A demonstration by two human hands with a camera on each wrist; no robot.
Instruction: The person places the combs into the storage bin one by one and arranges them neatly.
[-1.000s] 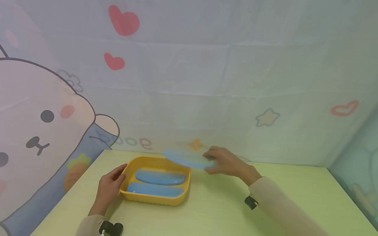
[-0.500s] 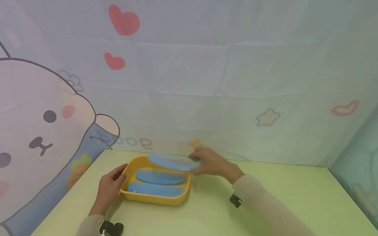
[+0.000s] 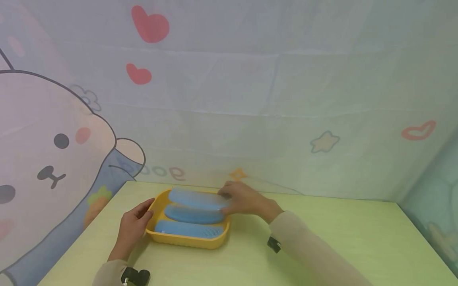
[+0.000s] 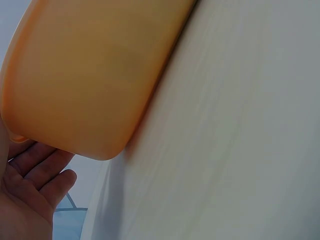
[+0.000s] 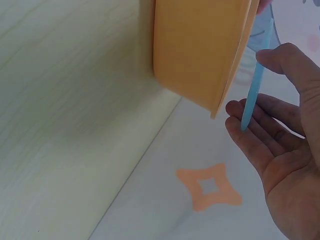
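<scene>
A shallow yellow plastic tray (image 3: 184, 241) stands on the table, with two blue combs lying in it: a curved-backed comb (image 3: 191, 215) in the middle and a straighter comb (image 3: 186, 229) nearest the front. At the tray's left end, my left hand (image 3: 131, 227) holds the rim; the left wrist view shows its fingers against the outer wall. My right hand (image 3: 245, 200) pinches one end of a third blue comb (image 3: 191, 198) over the tray's back part, slightly blurred. Seen edge-on in the right wrist view, this comb (image 5: 256, 82) sits between thumb and fingers, beside the rim.
The pale table (image 3: 322, 234) extends to the right of the tray. Close behind its back edge hangs a printed cloth (image 3: 272, 131) with hearts, a star and a cartoon animal. A small black device (image 3: 135, 276) sits at the left wrist, another (image 3: 274, 244) at the right.
My right hand has moved left and slightly down, carrying the third comb from beyond the tray's back right corner to over its back part. The left hand and tray stay put.
</scene>
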